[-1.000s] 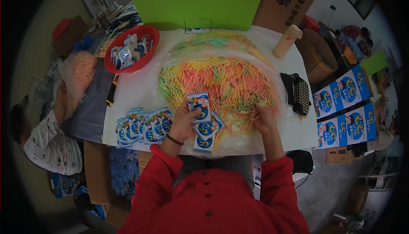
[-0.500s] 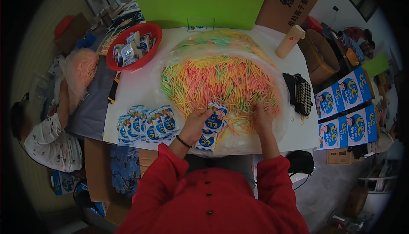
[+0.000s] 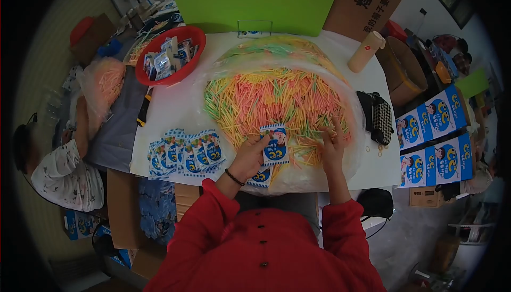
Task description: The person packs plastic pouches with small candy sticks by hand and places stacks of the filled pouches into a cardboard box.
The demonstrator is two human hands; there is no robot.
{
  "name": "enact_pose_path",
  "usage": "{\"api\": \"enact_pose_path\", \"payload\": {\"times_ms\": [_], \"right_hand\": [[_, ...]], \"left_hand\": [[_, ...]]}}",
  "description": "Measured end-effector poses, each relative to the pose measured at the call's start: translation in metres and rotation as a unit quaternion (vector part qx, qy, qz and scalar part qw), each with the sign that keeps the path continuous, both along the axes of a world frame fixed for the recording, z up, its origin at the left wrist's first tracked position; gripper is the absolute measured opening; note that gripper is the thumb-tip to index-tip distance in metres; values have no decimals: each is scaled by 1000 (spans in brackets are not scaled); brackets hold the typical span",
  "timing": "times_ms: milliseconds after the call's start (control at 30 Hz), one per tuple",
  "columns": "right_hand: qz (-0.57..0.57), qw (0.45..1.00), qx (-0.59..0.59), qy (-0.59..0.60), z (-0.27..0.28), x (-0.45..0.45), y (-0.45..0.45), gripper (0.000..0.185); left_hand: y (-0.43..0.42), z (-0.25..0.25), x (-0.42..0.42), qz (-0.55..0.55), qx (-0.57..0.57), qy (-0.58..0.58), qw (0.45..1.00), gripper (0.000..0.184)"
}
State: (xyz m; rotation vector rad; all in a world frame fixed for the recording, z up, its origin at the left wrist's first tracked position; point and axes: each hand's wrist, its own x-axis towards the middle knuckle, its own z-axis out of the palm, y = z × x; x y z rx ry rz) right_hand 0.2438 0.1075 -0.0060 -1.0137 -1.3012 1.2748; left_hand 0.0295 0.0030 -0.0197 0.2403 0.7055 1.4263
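In my left hand (image 3: pixel 249 158) I hold a small blue-and-white packet (image 3: pixel 274 146) upright, pinched between thumb and fingers. Another packet (image 3: pixel 260 177) lies partly hidden beneath it at the table's near edge. My right hand (image 3: pixel 332 146) is over the right front part of a large heap of thin pastel sticks (image 3: pixel 271 98), its fingers apart and pointing up; I make out no stick in them. The pink, yellow and green sticks lie in a big clear plastic bag (image 3: pixel 348 92) spread open. To the left, several matching packets (image 3: pixel 186 152) overlap on the table.
A red bowl (image 3: pixel 200 52) with packets stands back left. A beige bottle (image 3: pixel 367 51) and a checked pouch (image 3: pixel 381 119) are at right. A green board (image 3: pixel 255 2) closes off the back. Printed boxes (image 3: pixel 436 159) are stacked right; another person (image 3: pixel 66 172) sits left.
My left hand has moved slightly right with the packet, which now covers more of the one below. My right hand's fingers have lifted and spread from the sticks.
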Motion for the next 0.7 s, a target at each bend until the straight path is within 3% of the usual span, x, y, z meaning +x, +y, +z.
{"api": "enact_pose_path", "payload": {"times_ms": [33, 100, 200, 233, 300, 367, 433, 500, 633, 700], "right_hand": [[1, 1000, 0, 1, -9, 3, 2, 33], [48, 993, -112, 1, -27, 11, 10, 17], [31, 995, -70, 58, -30, 14, 16, 21], [33, 995, -72, 58, -19, 10, 13, 21], [90, 972, -92, 196, 10, 0, 2, 18], [121, 964, -94, 220, 38, -13, -13, 15], [146, 955, -93, 240, 54, -24, -25, 14], [246, 934, -53, 253, 62, -34, -30, 11], [292, 937, 19, 190, 58, -44, -25, 9], [329, 939, 55, 90, 57, -45, -25, 11]], "left_hand": [[0, -1, 0, -7, -7, -4, 1000, 22], [-2, 1, 2, -12, -13, -7, 1000, 23], [-7, 7, 5, 1, -17, 52, 999, 22], [-8, 6, 4, -2, 2, 105, 994, 21], [-11, 5, 1, -3, 18, 160, 987, 20], [-10, 7, 1, -26, 54, 318, 946, 19], [-9, 11, 3, -35, 73, 339, 937, 20], [-8, 15, 6, -44, 94, 360, 927, 20], [-11, 20, 3, -43, 113, 388, 913, 19], [-13, 23, 3, -39, 116, 399, 909, 19]]}}
